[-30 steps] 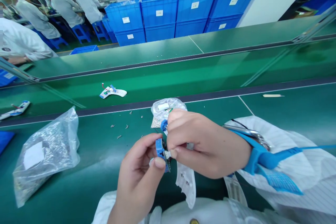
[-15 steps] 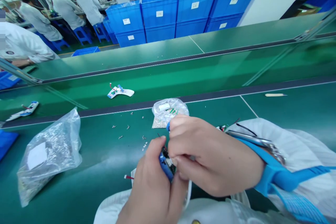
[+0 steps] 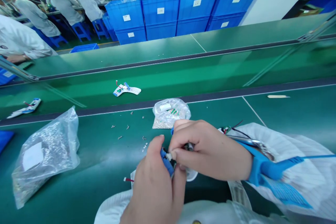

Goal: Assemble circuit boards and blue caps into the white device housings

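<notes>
My left hand (image 3: 157, 178) is closed around a blue-and-white plastic housing (image 3: 167, 162) with dark parts inside. Most of that housing is hidden by my fingers. A red wire with a white plug (image 3: 128, 179) sticks out to its left. My right hand (image 3: 204, 147) pinches over the housing's open side, fingertips against a small pale part. Something metallic shows between its curled fingers, and a bit of blue pokes out beyond them; what they hold I cannot make out. A blue strap (image 3: 262, 168) circles the right wrist.
A clear bag of small parts (image 3: 170, 113) lies ahead, a larger bag (image 3: 47, 157) at left. Several tiny metal pieces (image 3: 127, 127) are scattered between. White housings (image 3: 127, 89) sit on the green belt (image 3: 183, 77). Blue crates (image 3: 160, 10) and people in white stand beyond.
My right hand has shifted slightly and tilted, with its fingers more open to view. The housing on the belt has moved a little to the right.
</notes>
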Tool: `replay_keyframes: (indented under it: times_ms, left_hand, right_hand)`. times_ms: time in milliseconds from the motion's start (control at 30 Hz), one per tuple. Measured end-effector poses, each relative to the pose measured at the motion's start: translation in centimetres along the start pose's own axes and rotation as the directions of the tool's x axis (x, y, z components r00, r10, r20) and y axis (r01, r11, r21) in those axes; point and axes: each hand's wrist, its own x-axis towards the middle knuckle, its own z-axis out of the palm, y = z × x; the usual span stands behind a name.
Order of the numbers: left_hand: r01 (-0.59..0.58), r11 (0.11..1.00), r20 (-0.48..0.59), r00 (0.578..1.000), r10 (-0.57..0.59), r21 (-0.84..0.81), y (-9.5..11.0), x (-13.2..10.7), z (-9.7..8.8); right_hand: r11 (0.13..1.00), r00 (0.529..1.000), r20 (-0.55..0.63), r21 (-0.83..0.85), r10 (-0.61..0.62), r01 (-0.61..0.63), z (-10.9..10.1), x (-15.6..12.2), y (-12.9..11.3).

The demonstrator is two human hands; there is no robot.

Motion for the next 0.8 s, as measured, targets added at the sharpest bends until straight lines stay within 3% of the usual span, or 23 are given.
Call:
replay_keyframes:
  times_ms: [100,300,533,600,667,733,767,800]
  left_hand:
    - [-0.047,0.993,-0.106,0.993,0.058,0.109,0.0,0.3,0.6]
    - [-0.095,0.937,-0.253,0.949,0.187,0.338,-0.6,0.3,1.6]
    - [-0.119,0.943,-0.244,0.949,0.201,0.311,-1.7,0.9,1.8]
    - [-0.139,0.936,-0.153,0.968,0.197,0.324,-1.6,1.4,1.7]
    - [-0.209,0.941,-0.01,0.975,0.22,0.267,-1.6,1.9,1.4]
    - [-0.225,0.959,0.038,0.974,0.222,0.171,-1.6,2.3,1.1]
    - [-0.208,0.97,0.028,0.978,0.206,0.125,-1.7,2.4,0.9]
    - [-0.181,0.98,0.005,0.983,0.181,0.085,-1.7,2.4,0.6]
  right_hand:
    - [0.992,0.987,-0.107,0.067,0.116,-0.109,0.7,-0.1,0.1]
    - [0.999,0.959,-0.282,-0.016,0.034,-0.04,2.0,-1.0,-0.4]
    - [0.991,0.961,-0.275,-0.117,0.028,-0.062,2.8,-1.5,-0.5]
    - [0.992,0.973,-0.225,-0.11,0.043,-0.069,2.6,-0.8,0.4]
    - [0.992,0.981,-0.185,-0.093,0.065,-0.083,1.4,0.7,2.2]
    - [0.979,0.958,-0.255,-0.116,0.132,-0.166,-1.3,2.6,5.0]
    - [0.954,0.909,-0.368,-0.145,0.195,-0.263,-3.2,3.6,6.7]
    - [0.901,0.811,-0.524,-0.169,0.261,-0.4,-5.2,4.5,8.4]
